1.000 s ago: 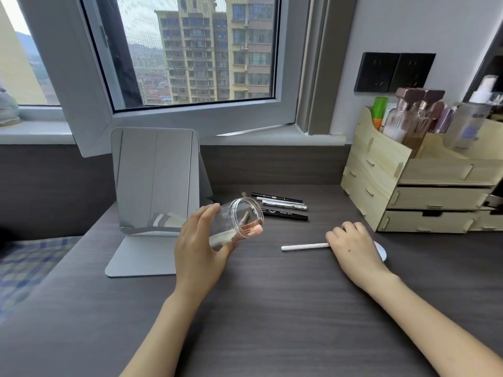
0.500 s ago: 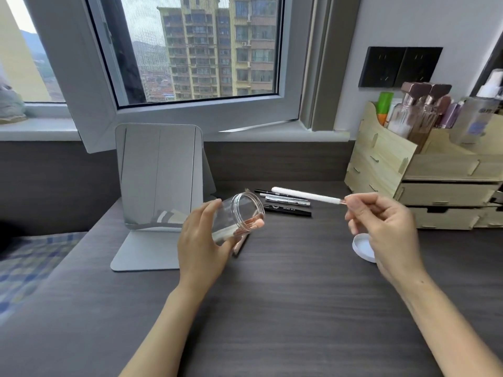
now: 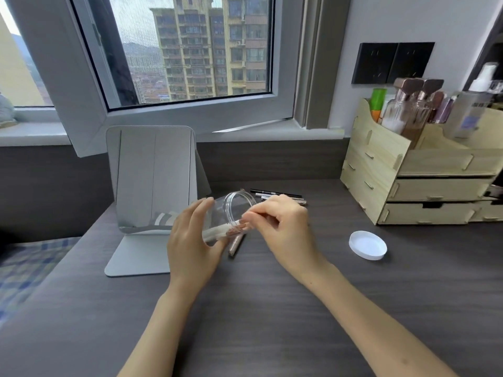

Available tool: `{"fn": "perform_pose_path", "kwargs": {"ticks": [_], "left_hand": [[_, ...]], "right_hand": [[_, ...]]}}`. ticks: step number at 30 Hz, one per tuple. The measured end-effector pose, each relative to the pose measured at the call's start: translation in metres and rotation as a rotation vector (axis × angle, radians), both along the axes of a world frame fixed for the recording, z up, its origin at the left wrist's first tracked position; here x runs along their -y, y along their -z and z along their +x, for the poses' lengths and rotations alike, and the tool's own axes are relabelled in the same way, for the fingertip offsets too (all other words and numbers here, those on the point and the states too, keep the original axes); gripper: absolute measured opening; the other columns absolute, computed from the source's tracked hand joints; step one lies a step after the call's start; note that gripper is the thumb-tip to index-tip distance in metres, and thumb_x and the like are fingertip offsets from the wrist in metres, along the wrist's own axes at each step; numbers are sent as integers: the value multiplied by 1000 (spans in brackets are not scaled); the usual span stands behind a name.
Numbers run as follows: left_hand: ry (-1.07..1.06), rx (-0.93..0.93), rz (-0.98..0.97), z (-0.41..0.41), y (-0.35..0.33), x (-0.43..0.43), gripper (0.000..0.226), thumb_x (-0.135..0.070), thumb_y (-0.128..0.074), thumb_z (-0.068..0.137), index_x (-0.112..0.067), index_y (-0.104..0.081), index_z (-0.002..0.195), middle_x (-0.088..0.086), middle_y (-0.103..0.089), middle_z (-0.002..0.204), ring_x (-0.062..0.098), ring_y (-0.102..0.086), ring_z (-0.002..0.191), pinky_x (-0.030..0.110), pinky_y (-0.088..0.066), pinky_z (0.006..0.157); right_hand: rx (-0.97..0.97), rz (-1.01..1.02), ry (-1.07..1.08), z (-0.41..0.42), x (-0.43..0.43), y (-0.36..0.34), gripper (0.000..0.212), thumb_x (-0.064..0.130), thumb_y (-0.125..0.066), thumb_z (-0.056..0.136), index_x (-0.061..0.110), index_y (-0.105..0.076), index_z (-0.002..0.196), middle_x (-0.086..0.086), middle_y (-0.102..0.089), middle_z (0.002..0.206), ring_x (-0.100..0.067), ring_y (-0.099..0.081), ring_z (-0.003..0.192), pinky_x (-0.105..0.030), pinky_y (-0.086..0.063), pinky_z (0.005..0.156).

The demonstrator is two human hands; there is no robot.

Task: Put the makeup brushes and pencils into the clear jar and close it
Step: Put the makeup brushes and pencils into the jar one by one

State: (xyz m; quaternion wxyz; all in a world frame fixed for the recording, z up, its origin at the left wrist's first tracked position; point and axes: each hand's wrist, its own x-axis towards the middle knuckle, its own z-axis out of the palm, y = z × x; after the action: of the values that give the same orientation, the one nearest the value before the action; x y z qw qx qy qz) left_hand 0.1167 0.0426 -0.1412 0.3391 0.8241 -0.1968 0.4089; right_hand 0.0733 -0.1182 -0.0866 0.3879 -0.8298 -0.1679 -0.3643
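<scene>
My left hand grips the clear jar, tilted on its side above the dark desk with its mouth facing right. White-handled brushes lie inside it. At the jar's mouth my right hand pinches the pink end of a white brush whose handle is inside the jar. A rose-coloured pencil lies on the desk just under the jar. Several dark pencils lie behind my right hand, partly hidden. The white lid rests flat on the desk to the right.
A standing mirror is behind my left hand, its base on the desk. A wooden drawer organiser with bottles stands at the right back. An open window sash hangs over the desk's rear. A checked blanket is left.
My right hand picked the white brush up from the desk, carried it left and pushed its handle into the jar. My left hand kept holding the jar tilted.
</scene>
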Motion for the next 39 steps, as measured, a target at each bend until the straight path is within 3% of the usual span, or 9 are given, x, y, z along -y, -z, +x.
{"fn": "perform_pose_path", "kwargs": {"ticks": [4,8,14,18,23,28,32,35,39], "left_hand": [[-48,18,-22,2,-2,-5,76,-7,-86,58,-17,-47,122,9,-60,116,29,-56,100,29,-40,81],[-83,4,-135,1,-7,-9,77,-11,-88,56,-18,-47,120,1,-59,111,23,-56,95,26,-38,79],[-92,-46,-236,0,-8,-10,75,-17,-88,57,-7,-51,121,-8,-49,106,-6,-38,88,16,-32,77],[-100,-47,-240,1,-8,-9,75,-19,-88,58,-9,-50,122,-9,-49,108,-5,-40,90,17,-34,78],[-119,-48,-229,3,-7,-9,75,-19,-89,57,-12,-50,122,-12,-49,110,16,-55,94,25,-41,80],[-136,-48,-238,2,-7,-7,73,-20,-88,57,-14,-52,120,-14,-51,110,25,-58,96,25,-41,80],[-116,-33,-243,0,-8,-4,74,-17,-89,55,-14,-53,120,-13,-52,110,24,-57,99,20,-37,81],[-84,-24,-206,-2,-8,-1,79,-12,-89,54,-24,-46,119,-1,-59,110,28,-59,95,29,-41,79],[-64,-8,-118,-3,-5,3,81,-6,-87,53,-23,-44,119,9,-62,112,26,-56,97,23,-38,82]], "right_hand": [[53,-231,-58,5,-4,2,30,26,-48,90,11,-74,92,-8,-60,82,-24,-49,78,-29,-39,73],[55,25,53,20,11,9,32,23,-42,93,10,-69,102,-6,-60,86,-22,-51,82,-25,-39,76],[-122,-646,156,66,14,66,43,0,-41,64,7,-70,94,-7,-72,91,-33,-62,79,-38,-53,67],[-58,-930,186,84,6,72,40,11,-31,73,16,-69,81,1,-72,82,-25,-65,81,-29,-48,68],[43,-1130,211,92,2,74,30,11,-32,73,17,-59,59,0,-60,56,-23,-57,60,-33,-44,70],[-12,-898,193,62,15,63,8,8,-59,67,16,-55,68,-1,-57,55,-25,-55,45,-26,-37,43],[-284,-209,223,32,44,39,14,30,-58,87,22,-70,86,-2,-72,74,-23,-65,68,-37,-49,56],[-295,214,95,3,56,7,17,25,-57,91,24,-72,85,4,-71,69,-9,-59,62,-28,-45,60],[-334,194,-142,-36,55,-20,24,13,-45,96,22,-66,103,30,-61,58,8,-54,58,-5,-36,55]]}}
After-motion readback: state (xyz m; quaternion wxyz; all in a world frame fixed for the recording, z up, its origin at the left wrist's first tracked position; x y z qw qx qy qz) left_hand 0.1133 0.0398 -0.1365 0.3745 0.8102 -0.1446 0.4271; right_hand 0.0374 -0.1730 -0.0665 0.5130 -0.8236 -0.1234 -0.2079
